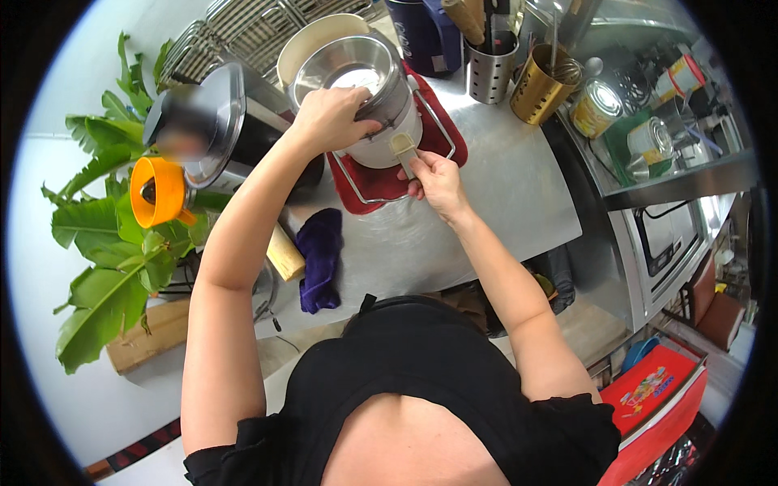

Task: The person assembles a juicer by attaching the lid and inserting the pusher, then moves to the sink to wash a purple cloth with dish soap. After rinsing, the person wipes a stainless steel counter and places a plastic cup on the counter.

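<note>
A juicer-like machine stands on the steel counter, with a red base (350, 188), a bent metal bail (432, 113) and a round grey-and-white bowl (365, 151) with a shiny metal inside. My left hand (334, 120) is closed over the bowl's near rim, fingers reaching inside and thumb on the outer wall. At the bowl's front, a short pale spout (402, 147) sticks out toward me. My right hand (435, 183) pinches its lower end between thumb and fingers; the fingertips underneath are partly hidden.
A cream tub (318, 36) stands behind the bowl. Left are a black-and-clear appliance (231, 101), an orange citrus juicer (160, 192) and leafy plants. A purple cloth (322, 259) lies nearer. Utensil holders (491, 77) stand back right, beside a glass-fronted case with cans (598, 105).
</note>
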The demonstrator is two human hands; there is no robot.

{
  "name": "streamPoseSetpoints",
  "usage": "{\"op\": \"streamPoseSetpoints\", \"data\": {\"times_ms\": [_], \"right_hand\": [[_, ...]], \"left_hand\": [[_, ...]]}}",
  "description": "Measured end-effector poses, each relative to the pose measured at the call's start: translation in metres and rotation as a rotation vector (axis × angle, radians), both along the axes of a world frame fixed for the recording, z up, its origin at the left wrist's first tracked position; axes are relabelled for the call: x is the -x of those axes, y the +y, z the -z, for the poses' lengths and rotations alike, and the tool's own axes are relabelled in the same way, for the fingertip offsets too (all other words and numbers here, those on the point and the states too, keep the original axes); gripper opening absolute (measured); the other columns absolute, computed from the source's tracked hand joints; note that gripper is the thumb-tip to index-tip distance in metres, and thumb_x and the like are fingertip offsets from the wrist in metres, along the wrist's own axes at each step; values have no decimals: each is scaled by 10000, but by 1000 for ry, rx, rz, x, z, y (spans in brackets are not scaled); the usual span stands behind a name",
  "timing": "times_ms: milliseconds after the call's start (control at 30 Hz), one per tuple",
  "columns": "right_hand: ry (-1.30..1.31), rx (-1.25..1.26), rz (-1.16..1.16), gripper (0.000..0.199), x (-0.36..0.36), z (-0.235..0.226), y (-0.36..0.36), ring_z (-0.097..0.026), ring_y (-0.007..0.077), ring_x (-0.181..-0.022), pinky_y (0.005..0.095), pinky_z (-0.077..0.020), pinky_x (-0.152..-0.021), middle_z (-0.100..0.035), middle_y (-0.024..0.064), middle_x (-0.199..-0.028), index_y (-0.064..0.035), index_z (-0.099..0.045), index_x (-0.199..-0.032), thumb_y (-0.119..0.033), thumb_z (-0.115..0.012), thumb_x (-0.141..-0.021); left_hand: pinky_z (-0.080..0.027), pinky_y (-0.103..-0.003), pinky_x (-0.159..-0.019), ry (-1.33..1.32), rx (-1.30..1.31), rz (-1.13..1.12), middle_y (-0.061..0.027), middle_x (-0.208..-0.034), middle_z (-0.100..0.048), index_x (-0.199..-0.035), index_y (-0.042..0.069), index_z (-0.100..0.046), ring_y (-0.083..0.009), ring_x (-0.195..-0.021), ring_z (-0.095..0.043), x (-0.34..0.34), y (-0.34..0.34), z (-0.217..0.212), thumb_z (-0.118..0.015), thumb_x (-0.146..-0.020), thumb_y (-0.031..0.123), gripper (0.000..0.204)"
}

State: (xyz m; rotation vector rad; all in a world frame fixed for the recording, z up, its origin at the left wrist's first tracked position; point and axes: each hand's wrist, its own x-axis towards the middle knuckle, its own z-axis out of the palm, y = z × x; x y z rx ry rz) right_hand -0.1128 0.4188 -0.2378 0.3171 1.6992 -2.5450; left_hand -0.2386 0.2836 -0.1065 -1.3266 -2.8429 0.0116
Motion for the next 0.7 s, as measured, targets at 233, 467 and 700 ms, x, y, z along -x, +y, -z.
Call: {"op": "streamPoseSetpoints", "data": {"times_ms": [233, 467, 700], "right_hand": [[-82, -45, 46, 281, 12, -17, -10, -553, 97, -455, 230, -424, -389, -614, 61, -658, 39, -617, -823, -231, -548, -864], [-89, -106, 115, 303, 14, -26, -19, -563, 122, -436, 251, -427, -392, -602, 76, -609, 60, -606, -808, -231, -538, -861], [-50, -173, 144, 282, 11, -19, -21, -544, 117, -422, 259, -416, -393, -591, 81, -584, 71, -601, -842, -201, -529, -862]], "left_hand": [[-465, -417, -595, -17, 69, 48, -166, -673, -604, -835, 16, -572, -343, -664, -598, -1, 7, -7, -643, -723, 351, 360], [-445, -437, -578, -2, 37, 67, -186, -643, -581, -843, 13, -560, -364, -643, -581, 1, 4, -1, -637, -743, 339, 350], [-454, -442, -579, -10, 44, 28, -190, -653, -590, -873, 26, -561, -365, -652, -590, -1, 3, -3, -626, -755, 343, 345]]}}
